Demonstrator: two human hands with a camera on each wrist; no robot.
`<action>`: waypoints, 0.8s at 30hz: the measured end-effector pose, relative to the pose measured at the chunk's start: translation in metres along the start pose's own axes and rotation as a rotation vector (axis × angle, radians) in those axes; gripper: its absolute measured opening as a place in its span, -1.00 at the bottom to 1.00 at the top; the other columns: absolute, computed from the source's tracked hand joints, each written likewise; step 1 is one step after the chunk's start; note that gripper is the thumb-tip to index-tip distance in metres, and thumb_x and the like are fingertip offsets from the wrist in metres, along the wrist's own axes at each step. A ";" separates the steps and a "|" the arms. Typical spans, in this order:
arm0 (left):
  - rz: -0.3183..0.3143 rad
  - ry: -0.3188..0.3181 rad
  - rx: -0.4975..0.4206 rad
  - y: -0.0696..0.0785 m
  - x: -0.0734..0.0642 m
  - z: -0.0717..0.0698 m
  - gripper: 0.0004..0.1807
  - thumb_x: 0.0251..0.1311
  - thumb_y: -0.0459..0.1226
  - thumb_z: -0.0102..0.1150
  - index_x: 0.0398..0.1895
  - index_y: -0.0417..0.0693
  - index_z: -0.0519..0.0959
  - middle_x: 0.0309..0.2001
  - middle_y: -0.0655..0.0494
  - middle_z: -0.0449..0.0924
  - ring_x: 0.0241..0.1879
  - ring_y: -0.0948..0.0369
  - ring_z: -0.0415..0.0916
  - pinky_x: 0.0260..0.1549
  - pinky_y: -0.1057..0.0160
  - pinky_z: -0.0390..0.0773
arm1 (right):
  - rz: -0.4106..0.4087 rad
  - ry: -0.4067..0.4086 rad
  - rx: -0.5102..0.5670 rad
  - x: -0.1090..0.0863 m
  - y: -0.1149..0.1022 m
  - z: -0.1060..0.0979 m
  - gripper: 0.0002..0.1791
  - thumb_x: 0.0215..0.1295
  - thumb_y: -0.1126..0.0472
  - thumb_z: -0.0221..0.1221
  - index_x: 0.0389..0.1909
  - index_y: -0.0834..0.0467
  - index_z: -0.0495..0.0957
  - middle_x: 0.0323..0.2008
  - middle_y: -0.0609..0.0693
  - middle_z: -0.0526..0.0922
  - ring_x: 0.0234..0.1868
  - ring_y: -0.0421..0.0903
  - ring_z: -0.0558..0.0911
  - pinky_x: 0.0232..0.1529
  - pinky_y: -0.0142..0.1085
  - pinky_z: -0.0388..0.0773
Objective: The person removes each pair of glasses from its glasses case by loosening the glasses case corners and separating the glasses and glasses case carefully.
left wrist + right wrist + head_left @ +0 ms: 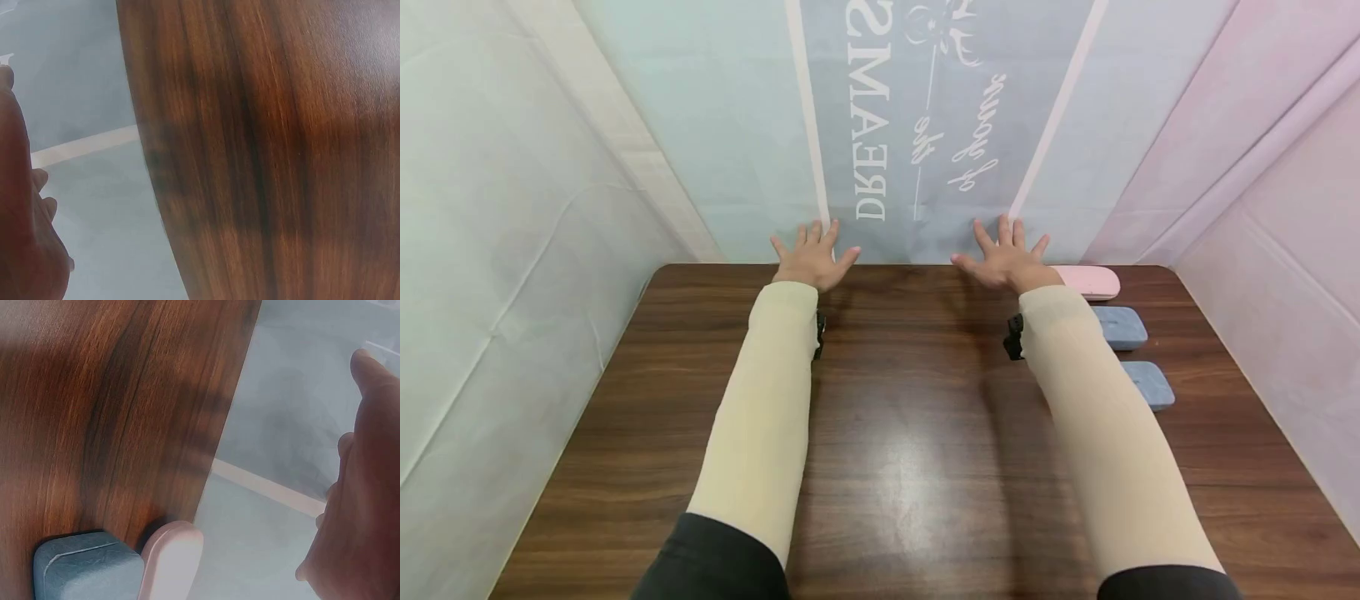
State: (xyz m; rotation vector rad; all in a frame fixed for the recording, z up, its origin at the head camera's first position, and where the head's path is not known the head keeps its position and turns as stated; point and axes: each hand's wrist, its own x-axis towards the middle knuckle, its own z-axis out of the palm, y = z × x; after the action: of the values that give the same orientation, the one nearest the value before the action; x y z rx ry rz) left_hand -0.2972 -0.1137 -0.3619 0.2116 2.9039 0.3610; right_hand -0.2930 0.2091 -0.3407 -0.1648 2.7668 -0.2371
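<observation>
Both arms reach out over the far edge of a brown wooden table [895, 433]. My left hand [811, 262] has its fingers spread and holds nothing; in the left wrist view only part of that hand [28, 219] shows at the left. My right hand [1006, 260] is likewise spread and holds nothing. Nearest to it lies a pink case [1092, 282], partly behind the right wrist. Two blue-grey boxes [1122, 327] sit closer to me along the right side, partly covered by the right sleeve. In the right wrist view one blue-grey box [90, 569] stands beside the pink case [175, 559].
A pale printed cloth [745, 133] with white lettering hangs beyond the table's far edge. White cloth [497, 250] stands on the left, and pinkish cloth [1285, 250] on the right. Small black devices [1013, 337] are worn at both wrists.
</observation>
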 end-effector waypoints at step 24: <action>0.248 0.017 0.070 0.004 -0.008 -0.001 -0.13 0.49 0.34 -0.51 0.68 0.15 -0.29 0.65 -0.01 -0.32 0.61 0.00 -0.36 0.40 -0.40 -0.36 | -0.290 0.130 -0.091 -0.027 0.016 0.016 -0.03 0.48 -0.45 -0.20 0.66 -0.04 -0.31 0.61 0.25 -0.44 0.59 0.26 -0.39 0.35 0.43 -0.54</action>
State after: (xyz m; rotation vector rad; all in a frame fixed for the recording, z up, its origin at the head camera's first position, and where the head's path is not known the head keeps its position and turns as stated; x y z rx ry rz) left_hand -0.2895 -0.1112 -0.3585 0.5853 2.9145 0.3006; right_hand -0.2635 0.2261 -0.3496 -0.5956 2.8765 -0.2011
